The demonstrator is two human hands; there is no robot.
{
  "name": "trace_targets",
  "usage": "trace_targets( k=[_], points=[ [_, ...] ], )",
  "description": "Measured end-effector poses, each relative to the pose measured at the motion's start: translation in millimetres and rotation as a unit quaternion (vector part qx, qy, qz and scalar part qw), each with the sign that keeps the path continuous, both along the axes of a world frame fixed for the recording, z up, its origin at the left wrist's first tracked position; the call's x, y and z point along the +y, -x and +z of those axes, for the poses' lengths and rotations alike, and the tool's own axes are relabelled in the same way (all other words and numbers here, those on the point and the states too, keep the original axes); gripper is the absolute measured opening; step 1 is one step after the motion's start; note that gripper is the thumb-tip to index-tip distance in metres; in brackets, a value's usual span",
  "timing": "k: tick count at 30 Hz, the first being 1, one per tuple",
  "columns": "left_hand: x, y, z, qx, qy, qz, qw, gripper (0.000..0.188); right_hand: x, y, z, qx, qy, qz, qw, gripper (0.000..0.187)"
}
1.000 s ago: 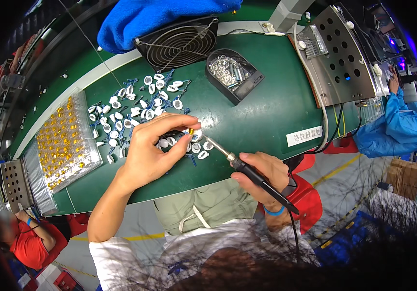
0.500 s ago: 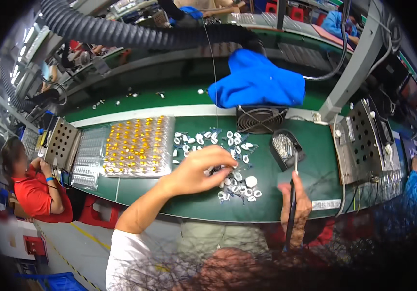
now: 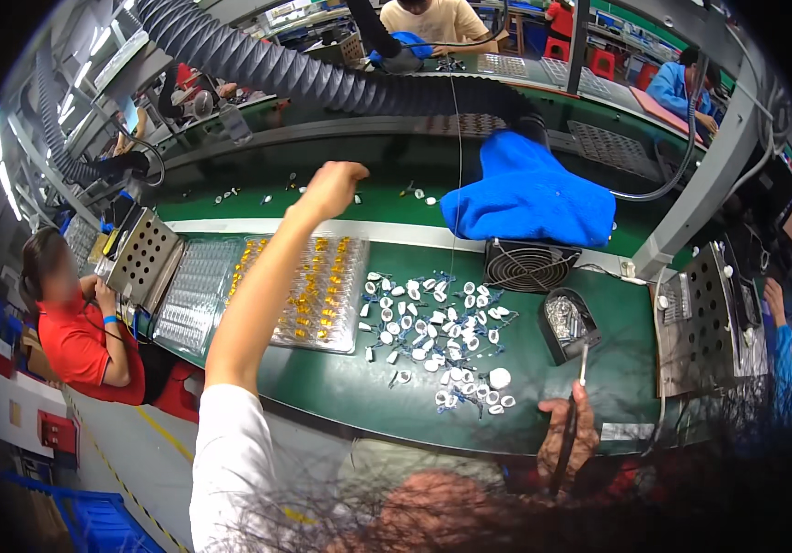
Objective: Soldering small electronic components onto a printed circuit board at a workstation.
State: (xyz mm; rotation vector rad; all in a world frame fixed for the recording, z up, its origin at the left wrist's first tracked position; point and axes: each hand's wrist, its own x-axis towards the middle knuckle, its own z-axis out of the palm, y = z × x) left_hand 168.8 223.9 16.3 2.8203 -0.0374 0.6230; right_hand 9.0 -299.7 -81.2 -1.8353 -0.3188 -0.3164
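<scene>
My left hand (image 3: 329,191) is stretched out over the far green belt (image 3: 248,177), its fingers pressed together. A tiny white piece shows by the fingertips; whether they grip it I cannot tell. Low on the right, my right hand (image 3: 569,441) is closed round the dark handle of a soldering iron (image 3: 584,365), its pale metal tip pointing up. That tip is close to a black tray (image 3: 554,353) of small metal parts. Many small white ring-like parts with dark blue wires (image 3: 433,334) lie scattered on the green bench (image 3: 322,380) between my arms.
A clear tray with gold-coloured parts (image 3: 327,295) lies partly under my left forearm. Farther left is another clear tray (image 3: 195,290). A black fan (image 3: 529,265) stands below a blue cloth (image 3: 529,198). Perforated metal boxes (image 3: 145,256) flank the bench. Another person (image 3: 82,327) sits left.
My left hand has moved from the white parts up and away to the far belt. The soldering iron remains in my right hand. The whole view has shifted somewhat.
</scene>
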Motion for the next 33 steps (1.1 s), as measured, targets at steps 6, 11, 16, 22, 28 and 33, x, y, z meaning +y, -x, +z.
trace_targets(
  k=[6, 11, 16, 22, 28, 33],
  points=[
    [125.2, 32.0, -15.5, -0.009, -0.003, 0.116, 0.993, 0.031, 4.3, -7.4, 4.5, -0.202, 0.112, -0.018, 0.973, 0.038],
    [127.4, 39.0, -24.6, 0.032, -0.017, 0.096, 0.995, 0.031, -0.3, -1.0, -3.6, -0.152, 0.097, -0.009, 0.984, 0.037],
    [121.4, 14.2, -42.7, 0.087, -0.127, 0.074, 0.985, 0.027, -1.0, 4.4, 2.2, -0.117, 0.091, -0.012, 0.989, 0.037],
    [68.2, 49.2, -0.5, 0.023, 0.179, 0.098, 0.979, 0.017, 1.4, 6.0, -8.9, -0.125, 0.017, 0.004, 0.992, 0.037],
    [-126.3, 140.3, 46.0, 0.109, 0.428, -0.158, 0.883, 0.01, 18.7, 5.3, 20.2, -0.164, -0.022, 0.012, 0.986, 0.038],
    [-235.1, 148.9, 29.2, 0.275, 0.385, -0.278, 0.836, 0.012, 33.6, -4.0, 36.6, -0.187, 0.037, 0.06, 0.98, 0.03]
  ],
)
